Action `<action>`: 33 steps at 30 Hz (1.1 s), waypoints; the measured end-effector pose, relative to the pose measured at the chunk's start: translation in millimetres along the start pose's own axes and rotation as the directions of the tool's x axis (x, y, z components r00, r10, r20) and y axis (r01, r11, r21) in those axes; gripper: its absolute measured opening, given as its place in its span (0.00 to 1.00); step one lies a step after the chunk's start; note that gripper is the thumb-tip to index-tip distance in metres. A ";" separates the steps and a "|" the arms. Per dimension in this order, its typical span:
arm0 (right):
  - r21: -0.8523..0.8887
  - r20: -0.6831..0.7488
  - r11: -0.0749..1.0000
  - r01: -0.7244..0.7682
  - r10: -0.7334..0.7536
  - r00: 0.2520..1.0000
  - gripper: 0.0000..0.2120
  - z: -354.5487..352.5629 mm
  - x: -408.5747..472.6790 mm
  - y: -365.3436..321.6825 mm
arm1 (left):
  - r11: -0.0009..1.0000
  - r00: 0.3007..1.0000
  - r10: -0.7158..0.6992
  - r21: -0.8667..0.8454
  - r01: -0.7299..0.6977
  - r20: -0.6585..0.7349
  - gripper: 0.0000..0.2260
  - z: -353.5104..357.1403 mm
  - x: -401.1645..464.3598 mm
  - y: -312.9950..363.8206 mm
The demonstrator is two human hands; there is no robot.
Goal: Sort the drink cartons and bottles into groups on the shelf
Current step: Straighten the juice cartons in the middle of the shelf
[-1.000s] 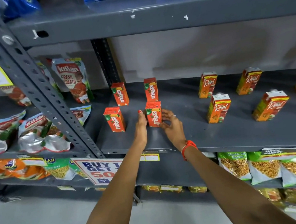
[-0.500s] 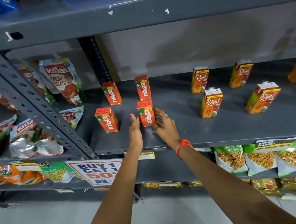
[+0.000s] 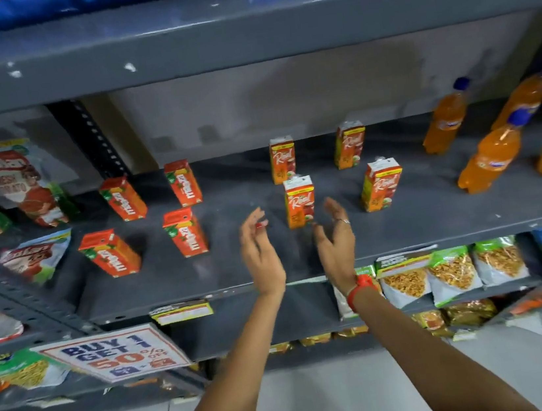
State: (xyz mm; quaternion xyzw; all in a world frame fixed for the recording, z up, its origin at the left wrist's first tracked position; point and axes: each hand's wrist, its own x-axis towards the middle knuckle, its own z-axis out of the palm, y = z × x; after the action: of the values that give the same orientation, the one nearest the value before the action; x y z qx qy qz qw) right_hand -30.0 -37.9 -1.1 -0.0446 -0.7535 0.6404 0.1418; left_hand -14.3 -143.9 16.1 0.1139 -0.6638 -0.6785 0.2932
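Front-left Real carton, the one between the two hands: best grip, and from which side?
Grip the front-left Real carton across its two narrow side walls at mid-height, coming in from the shelf's open front. It stands upright, clear of neighbours on both sides, and the left hand and right hand are open either side of it.

Both arms extended; left hand (image 3: 258,246) and right hand (image 3: 335,236) empty, fingers loosely spread, palms facing.

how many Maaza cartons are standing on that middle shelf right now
4, all at the left end of the grey shelf: back left, back right, front left, front right. None seems hidden; the cartons further right are Real.
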 end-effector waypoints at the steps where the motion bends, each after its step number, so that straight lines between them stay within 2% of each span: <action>1: -0.066 0.073 0.998 0.014 -0.009 0.997 0.24 -4.7 5.6 0.9 | 0.996 0.990 -0.084 0.009 0.083 0.116 0.14 11.0 -0.1 -1.2; 3: -0.193 0.172 0.980 0.051 -0.017 0.985 0.26 -9.8 9.4 3.9 | 0.969 0.932 -0.248 0.079 0.235 0.264 0.17 23.9 0.3 -7.4; 5: -0.285 0.212 0.954 0.095 -0.034 0.977 0.26 -8.6 7.4 8.9 | 0.949 0.903 -0.308 0.160 0.271 0.299 0.22 26.7 0.6 -15.6; 9: -0.284 0.222 0.953 0.109 -0.045 0.974 0.27 -11.4 9.0 9.9 | 0.935 0.908 -0.306 0.268 0.231 0.287 0.30 26.4 -2.6 -21.0; 12: -0.268 0.248 0.952 0.146 -0.078 0.966 0.27 -14.8 8.6 9.3 | 0.928 0.908 -0.317 0.285 0.238 0.274 0.28 26.4 -2.7 -19.2; 16: -0.272 0.271 0.956 0.112 -0.035 0.962 0.26 -15.6 10.0 7.9 | 0.917 0.903 -0.329 0.320 0.237 0.277 0.26 25.9 -3.5 -18.2; 18: -0.202 0.285 0.976 0.075 -0.015 0.958 0.26 -19.3 9.1 6.4 | 0.927 0.906 -0.330 0.273 0.258 0.265 0.24 26.5 -2.8 -18.0; 20: -0.052 0.221 0.998 0.023 -0.011 0.975 0.25 -27.6 5.1 6.2 | 0.953 0.944 -0.277 0.180 0.244 0.182 0.20 25.5 -6.1 -18.0; 22: 0.093 0.022 0.995 0.042 -0.044 0.999 0.23 -44.6 3.6 8.0 | 0.978 0.995 -0.084 0.197 0.071 0.056 0.16 24.0 -17.3 -15.2; 23: 0.137 -0.099 0.988 0.067 -0.054 0.994 0.22 -56.1 5.5 9.0 | 0.974 0.999 0.030 0.225 -0.033 0.020 0.14 25.4 -24.6 -13.3; 25: 0.179 -0.272 0.981 0.079 -0.028 0.962 0.21 -81.1 18.7 10.6 | 0.962 0.985 0.164 0.212 -0.171 0.052 0.13 38.2 -37.4 -10.8; 26: 0.166 -0.297 0.985 0.053 -0.001 0.955 0.22 -92.4 28.7 12.2 | 0.964 0.977 0.180 0.179 -0.198 0.113 0.12 49.6 -41.4 -9.6; 28: 0.053 -0.227 0.998 -0.032 0.043 0.973 0.23 -110.5 48.9 16.5 | 0.983 0.953 0.115 0.104 -0.150 0.280 0.11 78.2 -47.2 -4.0; 30: -0.117 -0.095 0.991 -0.068 0.057 0.994 0.24 -120.0 63.9 19.5 | 0.993 0.887 -0.079 0.116 0.029 0.455 0.14 107.3 -48.5 -0.7; 32: -0.238 0.005 0.971 -0.006 0.008 1.000 0.23 -127.7 71.2 21.7 | 0.957 0.788 -0.286 0.193 0.214 0.545 0.20 133.0 -48.7 -2.1; 33: -0.276 0.045 0.960 0.039 -0.027 0.999 0.23 -130.7 72.4 23.3 | 0.935 0.754 -0.352 0.243 0.257 0.555 0.21 141.7 -49.3 -4.4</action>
State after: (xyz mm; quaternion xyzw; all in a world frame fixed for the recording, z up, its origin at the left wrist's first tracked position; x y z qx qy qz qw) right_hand -66.5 108.7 5.7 -0.0383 -0.8389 0.5273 0.1292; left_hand -53.0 1.1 13.3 0.0258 -0.7437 -0.6660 -0.0519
